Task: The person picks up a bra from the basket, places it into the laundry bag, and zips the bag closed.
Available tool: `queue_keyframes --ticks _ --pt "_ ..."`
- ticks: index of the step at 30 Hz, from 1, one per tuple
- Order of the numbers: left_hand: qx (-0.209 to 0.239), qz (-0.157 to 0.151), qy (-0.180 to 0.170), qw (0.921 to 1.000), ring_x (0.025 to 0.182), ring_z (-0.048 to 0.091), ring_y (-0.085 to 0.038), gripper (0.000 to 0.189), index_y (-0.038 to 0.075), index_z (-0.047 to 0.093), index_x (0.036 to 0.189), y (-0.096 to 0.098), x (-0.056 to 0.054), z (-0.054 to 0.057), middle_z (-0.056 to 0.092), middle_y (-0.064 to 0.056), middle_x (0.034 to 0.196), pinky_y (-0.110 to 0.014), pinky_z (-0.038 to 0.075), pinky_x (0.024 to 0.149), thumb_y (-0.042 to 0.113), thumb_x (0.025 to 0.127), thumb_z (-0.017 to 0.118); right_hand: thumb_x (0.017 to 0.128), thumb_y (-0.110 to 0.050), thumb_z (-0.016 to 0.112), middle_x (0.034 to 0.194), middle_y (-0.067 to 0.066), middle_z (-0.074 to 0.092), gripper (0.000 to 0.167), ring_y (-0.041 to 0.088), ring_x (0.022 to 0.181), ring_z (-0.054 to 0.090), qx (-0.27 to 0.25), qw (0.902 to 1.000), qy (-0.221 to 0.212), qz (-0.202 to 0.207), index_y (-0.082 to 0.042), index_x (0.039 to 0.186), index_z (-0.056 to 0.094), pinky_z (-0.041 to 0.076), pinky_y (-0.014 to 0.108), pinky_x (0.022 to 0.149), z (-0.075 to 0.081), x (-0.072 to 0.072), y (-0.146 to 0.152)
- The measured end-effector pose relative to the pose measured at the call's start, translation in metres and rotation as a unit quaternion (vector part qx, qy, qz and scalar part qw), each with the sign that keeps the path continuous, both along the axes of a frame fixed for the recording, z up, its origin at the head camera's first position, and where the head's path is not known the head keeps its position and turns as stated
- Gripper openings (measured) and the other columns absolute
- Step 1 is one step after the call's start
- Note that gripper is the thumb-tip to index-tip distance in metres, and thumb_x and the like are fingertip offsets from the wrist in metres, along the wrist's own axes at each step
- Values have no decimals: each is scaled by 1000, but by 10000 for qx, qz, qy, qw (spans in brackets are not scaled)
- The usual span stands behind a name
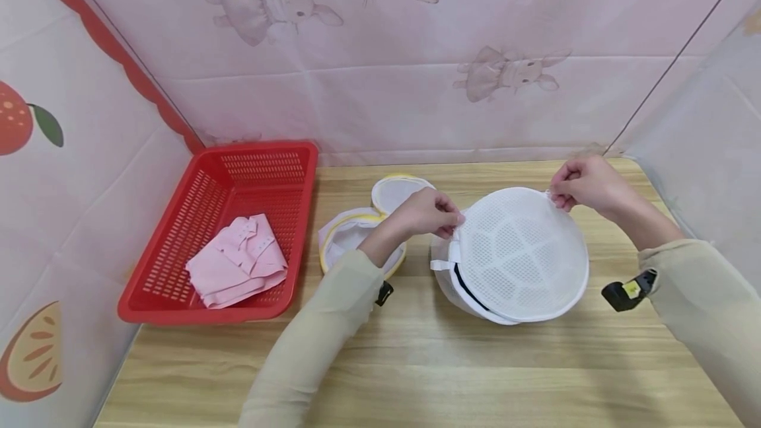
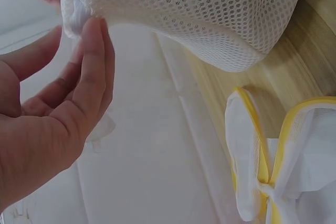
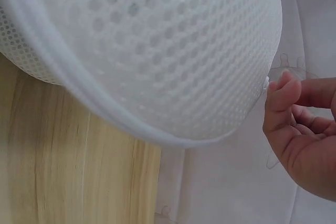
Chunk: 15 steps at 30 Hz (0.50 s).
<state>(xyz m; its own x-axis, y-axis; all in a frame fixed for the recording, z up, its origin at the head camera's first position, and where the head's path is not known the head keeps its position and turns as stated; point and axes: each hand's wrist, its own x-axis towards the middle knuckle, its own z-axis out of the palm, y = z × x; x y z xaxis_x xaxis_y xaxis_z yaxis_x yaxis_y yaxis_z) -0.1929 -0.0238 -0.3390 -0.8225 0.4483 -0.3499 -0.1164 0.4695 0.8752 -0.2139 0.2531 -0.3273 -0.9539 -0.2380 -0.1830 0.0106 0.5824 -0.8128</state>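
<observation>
A white mesh laundry bag point(image 1: 523, 256) with a round honeycomb lid stands on the table at right of centre. Its lid lies over the opening, with a dark gap along the lower left rim where something black shows inside. At the rim's upper left, my left hand point(image 1: 423, 211) pinches the edge of the bag between thumb and fingers. On the far right side of the rim, my right hand point(image 1: 585, 183) pinches a small white piece, seemingly the zipper pull point(image 3: 266, 83). The right wrist view shows the fingertips closed on it. White fabric tabs point(image 1: 441, 265) stick out at the left.
To the left of the bag, a smaller white laundry bag point(image 1: 326, 259) with yellow trim lies with its lid point(image 1: 401, 193) folded back. Farther left is a red plastic basket point(image 1: 306, 216) holding folded pink cloth point(image 1: 240, 263). Printed fabric walls point(image 1: 380, 111) border the wooden table point(image 1: 416, 375).
</observation>
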Motion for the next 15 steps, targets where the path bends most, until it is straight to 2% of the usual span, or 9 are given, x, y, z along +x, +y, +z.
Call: queue_keyframes --ticks 3,9,15 --pt "21 98 22 9999 62 60 -13 13 -4 63 90 4 -3 -1 61 -8 75 -26 54 63 8 86 62 88 7 49 70 11 59 11 13 57 56 -44 10000 -27 25 17 90 50 53 27 55 -1 -1 0" --pt "61 207 -36 9998 60 58 -12 14 -4 64 92 8 -7 -2 60 -7 74 -34 54 71 9 87 61 89 7 50 72 12 60 11 13 58 56 -128 9999 1 24 18 91 49 52 27 55 -1 -1 -1" --pt "143 273 -138 9994 57 57 -12 14 -4 64 92 10 -9 -4 59 -7 70 -33 54 69 9 87 62 88 6 50 72 11 61 11 14 59 57 -183 9998 17 -48 17 91 51 52 28 55 -2 -2 -2"
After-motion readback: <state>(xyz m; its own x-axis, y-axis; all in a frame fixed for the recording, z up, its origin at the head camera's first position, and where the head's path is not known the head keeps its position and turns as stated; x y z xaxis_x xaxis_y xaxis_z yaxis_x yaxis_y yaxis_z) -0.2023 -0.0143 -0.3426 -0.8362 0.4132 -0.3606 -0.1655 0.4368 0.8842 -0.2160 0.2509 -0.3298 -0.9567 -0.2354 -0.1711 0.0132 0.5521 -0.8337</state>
